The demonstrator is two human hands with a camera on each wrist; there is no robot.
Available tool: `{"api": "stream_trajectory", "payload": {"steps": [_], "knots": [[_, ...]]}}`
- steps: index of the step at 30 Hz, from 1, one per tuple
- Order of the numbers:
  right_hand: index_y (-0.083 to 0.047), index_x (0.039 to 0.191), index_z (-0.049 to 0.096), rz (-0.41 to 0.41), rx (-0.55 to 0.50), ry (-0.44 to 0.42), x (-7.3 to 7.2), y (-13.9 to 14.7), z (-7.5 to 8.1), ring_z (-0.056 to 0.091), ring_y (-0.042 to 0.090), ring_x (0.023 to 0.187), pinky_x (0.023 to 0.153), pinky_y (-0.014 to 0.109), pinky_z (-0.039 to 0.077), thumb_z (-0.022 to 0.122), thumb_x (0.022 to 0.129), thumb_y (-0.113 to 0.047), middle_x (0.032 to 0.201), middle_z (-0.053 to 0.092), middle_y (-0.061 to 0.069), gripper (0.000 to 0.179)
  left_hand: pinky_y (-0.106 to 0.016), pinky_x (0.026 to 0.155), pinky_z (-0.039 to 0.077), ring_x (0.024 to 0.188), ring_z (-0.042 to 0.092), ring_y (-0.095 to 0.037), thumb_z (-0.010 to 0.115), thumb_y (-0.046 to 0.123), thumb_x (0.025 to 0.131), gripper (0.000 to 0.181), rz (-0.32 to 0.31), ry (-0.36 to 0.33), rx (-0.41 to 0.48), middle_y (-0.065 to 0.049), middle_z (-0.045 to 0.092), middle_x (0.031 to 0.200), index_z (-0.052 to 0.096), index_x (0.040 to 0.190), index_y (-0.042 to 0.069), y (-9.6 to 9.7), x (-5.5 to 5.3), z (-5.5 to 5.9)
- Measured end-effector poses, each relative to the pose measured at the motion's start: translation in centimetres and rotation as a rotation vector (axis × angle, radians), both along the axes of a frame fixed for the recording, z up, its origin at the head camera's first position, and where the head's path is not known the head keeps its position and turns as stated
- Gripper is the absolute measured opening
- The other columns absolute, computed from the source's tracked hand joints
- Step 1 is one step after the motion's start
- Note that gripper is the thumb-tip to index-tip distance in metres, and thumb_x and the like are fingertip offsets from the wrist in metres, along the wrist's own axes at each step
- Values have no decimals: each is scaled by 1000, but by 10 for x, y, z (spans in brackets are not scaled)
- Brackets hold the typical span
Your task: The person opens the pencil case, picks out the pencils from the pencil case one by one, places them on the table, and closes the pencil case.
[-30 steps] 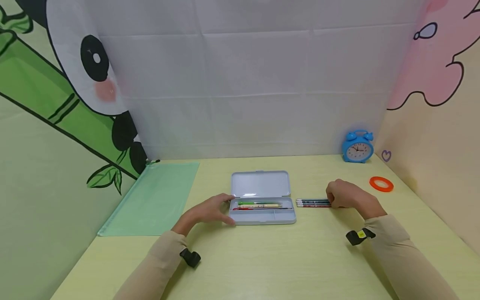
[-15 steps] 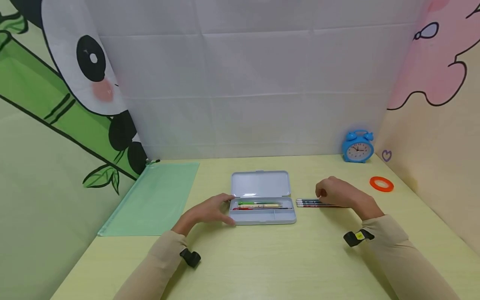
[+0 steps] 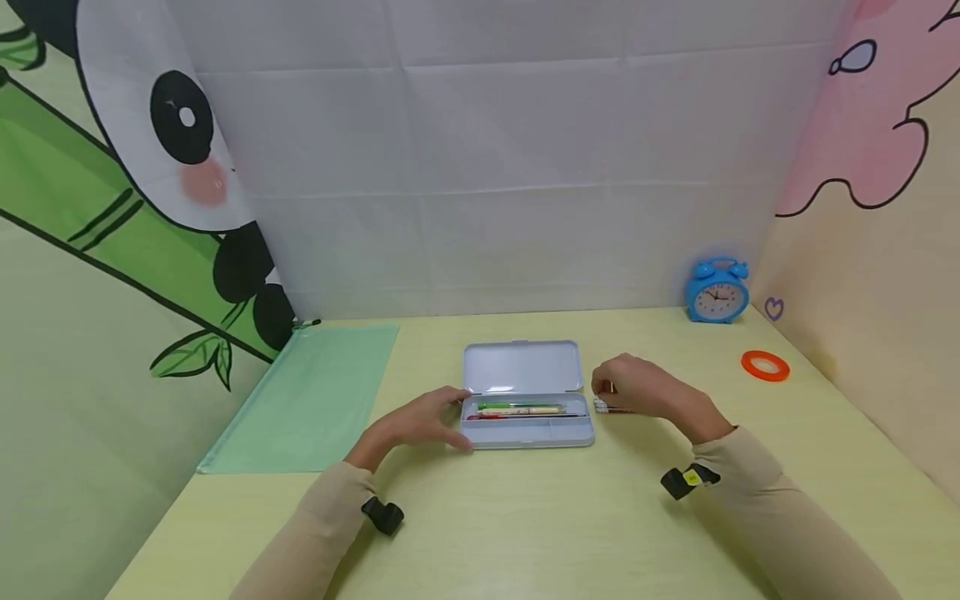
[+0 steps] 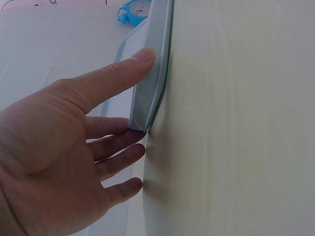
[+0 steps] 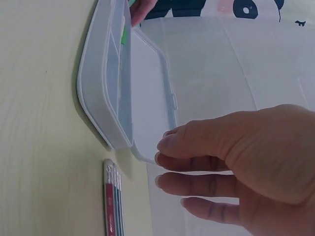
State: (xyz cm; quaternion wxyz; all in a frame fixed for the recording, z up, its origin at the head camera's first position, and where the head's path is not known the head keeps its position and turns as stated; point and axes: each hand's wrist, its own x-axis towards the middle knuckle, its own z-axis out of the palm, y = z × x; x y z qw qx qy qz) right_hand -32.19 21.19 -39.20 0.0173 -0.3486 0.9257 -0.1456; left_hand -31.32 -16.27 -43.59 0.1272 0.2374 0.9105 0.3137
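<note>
An opened pale blue-grey pencil case (image 3: 527, 433) lies on the table with its lid raised away from me. Several pens (image 3: 521, 410), green, cream and red among them, sit in its back compartment. My left hand (image 3: 416, 421) rests against the case's left end, thumb at the front wall and fingers extended, loosely bent, towards the back corner. Just right of the case lies a row of pencils (image 5: 114, 196) with white ends, one red and others dark. Over them hovers my right hand (image 3: 641, 389), thumb and index fingertips close together, with nothing visible between them.
A green mat or folder (image 3: 307, 408) lies at the left, by the wall. A blue alarm clock (image 3: 717, 292) stands at the back right, with an orange ring (image 3: 765, 366) in front of it. A white sheet (image 3: 510, 167) hangs behind the table.
My right hand has moved left along the pencils, from their right part to the white ends near the case. My left hand and the case have stayed in place.
</note>
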Motion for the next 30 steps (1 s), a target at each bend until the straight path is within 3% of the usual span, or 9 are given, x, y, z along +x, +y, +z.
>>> {"api": "stream_trajectory", "payload": {"steps": [10, 21, 30], "knots": [[-5, 87, 73, 119, -25, -14, -1, -40, -9, 52, 11, 69, 63, 25, 49, 70, 90, 1, 79, 63, -4, 7, -49, 113, 34, 134, 43, -31, 90, 34, 75, 90, 8, 5, -13, -13, 50, 144, 46, 146, 0, 1, 4, 2], [-6, 88, 74, 62, 44, -20, 2, -62, -14, 53, 13, 69, 65, 26, 52, 66, 93, 2, 84, 68, 0, 12, -48, 113, 34, 132, 45, -29, 90, 34, 75, 90, 20, -9, -15, -11, 51, 142, 46, 146, 1, 2, 7, 8], [-5, 89, 74, 102, -5, -45, -4, -53, -18, 55, 11, 72, 67, 27, 52, 66, 93, 2, 85, 68, 1, 12, -48, 113, 34, 133, 45, -29, 90, 33, 75, 89, 16, -6, -14, -12, 51, 142, 47, 145, 0, 3, 8, 10]]}}
